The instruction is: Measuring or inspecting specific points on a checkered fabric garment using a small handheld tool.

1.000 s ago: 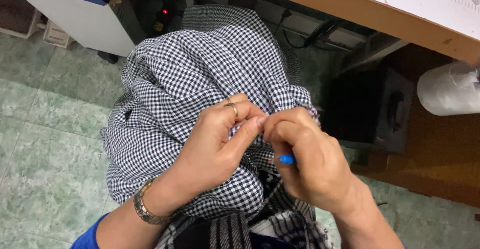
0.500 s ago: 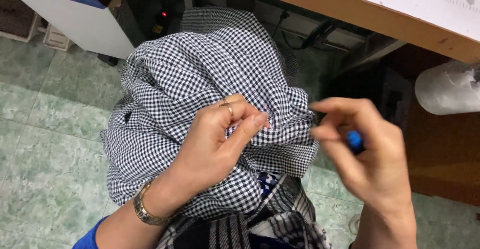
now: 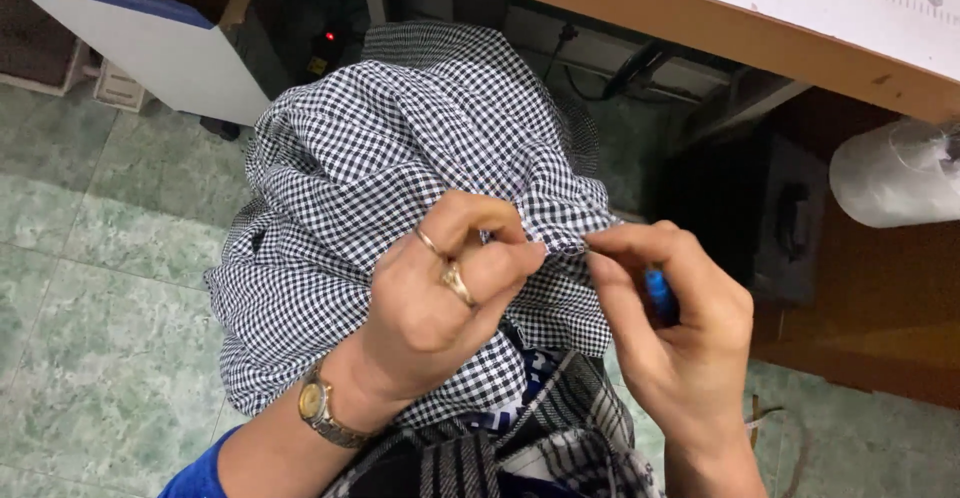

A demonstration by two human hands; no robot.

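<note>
A bundled black-and-white gingham cotton cloth [image 3: 400, 188] lies heaped over the person's lap, seen from above, its folds rising toward the wooden bench [image 3: 700, 18] at the top of the view. The left hand [image 3: 450, 298], with two gold rings and a gold wristwatch [image 3: 322, 413] on the wrist, has its fingers [image 3: 500, 258] curled tight and pinching a fold of the cloth near its right edge. The right hand [image 3: 670, 328] meets it at the same spot: thumb and forefinger are closed together on the edge of the cloth, while the other fingers are folded around a small blue-handled tool [image 3: 658, 293], most of which is hidden in the palm, so its kind cannot be told. The two hands are just beside each other, fingertips nearly touching.

Below the gingham, a darker plaid fabric [image 3: 540, 448] covers the knees, and a blue sleeve [image 3: 200, 473] shows at the lower left.

The floor [image 3: 90, 288] is pale green marbled tile. The bench has a light top with a printed ruler along its edge and a brown wooden front. Beneath it are dark cables and a black box-like unit [image 3: 770, 218]. A white roll of material [image 3: 890, 178] sits at the right, against brown wood. A white panel with a blue edge [image 3: 140, 38] leans at the upper left.
</note>
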